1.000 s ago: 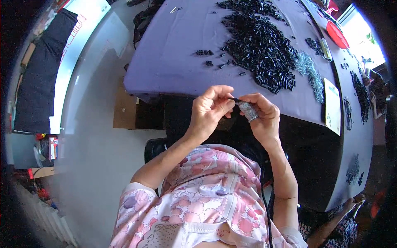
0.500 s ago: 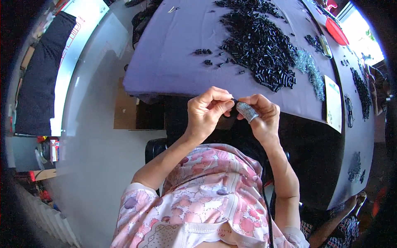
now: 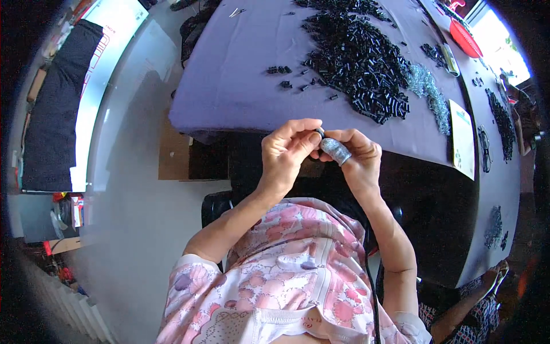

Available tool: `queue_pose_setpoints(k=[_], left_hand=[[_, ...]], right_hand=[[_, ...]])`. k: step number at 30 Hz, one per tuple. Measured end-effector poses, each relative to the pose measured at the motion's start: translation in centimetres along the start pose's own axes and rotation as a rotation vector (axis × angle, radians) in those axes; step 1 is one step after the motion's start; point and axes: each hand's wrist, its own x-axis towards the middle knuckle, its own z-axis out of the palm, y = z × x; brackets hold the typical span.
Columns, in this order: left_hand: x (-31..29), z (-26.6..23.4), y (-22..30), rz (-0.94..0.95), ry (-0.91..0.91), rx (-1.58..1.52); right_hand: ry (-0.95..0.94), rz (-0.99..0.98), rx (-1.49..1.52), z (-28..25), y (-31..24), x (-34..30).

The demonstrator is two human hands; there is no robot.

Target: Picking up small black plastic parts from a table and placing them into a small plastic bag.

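Just off the near edge of the purple-covered table, my two hands meet fingertip to fingertip. My left hand (image 3: 286, 149) pinches a small black cylindrical piece (image 3: 319, 132) between thumb and forefinger. From the other side, my right hand (image 3: 362, 156) closes its fingers against the same piece. A silvery-grey wrap (image 3: 336, 151) covers the right thumb. Fingers hide most of the piece, so its full shape does not show. Beyond the hands lies a big heap of small black cylindrical pieces (image 3: 366, 63), with several strays to its left.
Clear glassy-looking bits (image 3: 428, 94) lie along the heap's right side. Farther right are a pale sheet (image 3: 462, 139), eyeglasses (image 3: 485, 149) and a red basket (image 3: 465, 39). A cardboard box (image 3: 175, 157) stands under the table (image 3: 223, 103). Another person's arm (image 3: 458, 321) shows at lower right.
My hands have drawn closer together, the right one shifting slightly left. The wrapped thumb now presses nearer the left fingertips, and more of the black piece shows.
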Motion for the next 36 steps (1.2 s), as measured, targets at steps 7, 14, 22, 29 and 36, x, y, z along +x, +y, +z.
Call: queue_pose_setpoints(k=[7, 14, 22, 29, 36], left_hand=[[0.7, -0.7, 0.3, -0.208, -0.019, -0.198], [0.5, -0.7, 0.6, -0.393, -0.097, -0.269], [0.3, -0.4, 0.4, -0.506, -0.177, -0.539], [0.1, -0.6, 0.0, -0.597, -0.201, -0.706], [-0.1, -0.8, -0.5, -0.538, -0.276, -0.693]], right_hand=[[-0.086, -0.042, -0.056, -0.3, 0.2, 0.5], [-0.244, -0.279, -0.458, -1.3, -0.3, 1.1], [-0.23, -0.209, -0.064, -0.9, 1.0, 0.7], [-0.197, -0.268, -0.096, -0.7, 1.1, 0.5], [-0.203, -0.166, -0.035, -0.8, 0.9, -0.1]])
